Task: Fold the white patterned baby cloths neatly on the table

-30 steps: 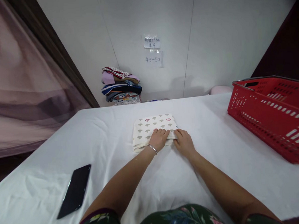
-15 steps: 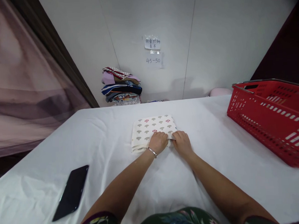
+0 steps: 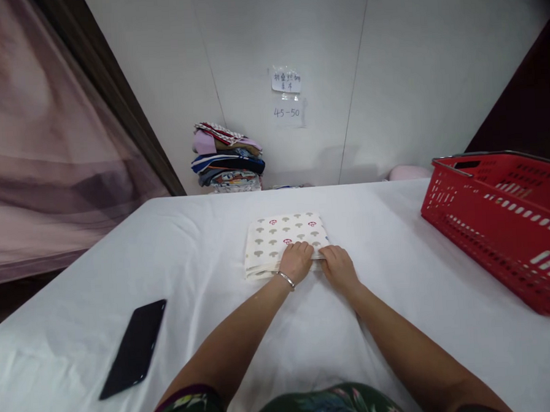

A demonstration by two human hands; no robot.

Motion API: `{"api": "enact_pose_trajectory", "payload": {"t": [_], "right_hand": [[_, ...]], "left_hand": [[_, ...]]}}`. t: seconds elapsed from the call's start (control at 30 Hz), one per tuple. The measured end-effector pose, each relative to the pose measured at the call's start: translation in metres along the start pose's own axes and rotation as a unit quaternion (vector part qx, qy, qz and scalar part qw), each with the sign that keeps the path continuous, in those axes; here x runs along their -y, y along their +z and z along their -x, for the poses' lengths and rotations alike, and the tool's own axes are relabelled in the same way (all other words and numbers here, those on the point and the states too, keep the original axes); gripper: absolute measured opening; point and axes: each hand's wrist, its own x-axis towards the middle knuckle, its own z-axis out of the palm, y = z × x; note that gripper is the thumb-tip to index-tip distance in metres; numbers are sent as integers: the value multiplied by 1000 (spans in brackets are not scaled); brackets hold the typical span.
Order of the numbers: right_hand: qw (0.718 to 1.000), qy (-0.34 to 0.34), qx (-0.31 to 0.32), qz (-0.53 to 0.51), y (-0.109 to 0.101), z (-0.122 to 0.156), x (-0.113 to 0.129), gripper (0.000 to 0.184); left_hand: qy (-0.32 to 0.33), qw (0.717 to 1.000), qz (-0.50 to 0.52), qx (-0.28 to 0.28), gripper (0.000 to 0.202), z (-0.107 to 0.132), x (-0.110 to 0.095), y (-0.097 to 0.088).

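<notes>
A folded cream cloth printed with grey and red mushrooms lies flat in the middle of the white-covered table. At its near edge, right of centre, my left hand has its fingers curled onto the cloth; a silver bracelet circles that wrist. Just beside it, my right hand grips the near right corner, fingers closed over the layers. The thumbs and the undersides of both hands are hidden.
A black phone lies on the table at the left. On the right stands a red plastic basket with a metal handle. Behind the far edge rises a stack of folded fabrics against a wall with paper signs.
The whole view has shifted slightly, so everything sits a little further right. Both hands keep nearly the same place on the cloth's near edge.
</notes>
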Motion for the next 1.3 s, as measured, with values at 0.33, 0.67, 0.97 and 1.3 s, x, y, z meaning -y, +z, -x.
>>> {"api": "enact_pose_trajectory", "payload": {"t": [0.33, 0.67, 0.97, 1.3], "right_hand": [[1000, 2, 19, 18, 1, 1, 6, 42], [1000, 23, 9, 15, -6, 2, 8, 21], [999, -31, 1, 30, -3, 10, 4, 25], [997, -61, 38, 23, -5, 17, 3, 26]], "left_hand": [[0, 1000, 4, -10, 9, 4, 2, 6], [18, 1000, 11, -8, 11, 11, 4, 7], [-34, 999, -6, -26, 20, 34, 23, -2], [-108, 993, 9, -35, 46, 101, 92, -9]]}}
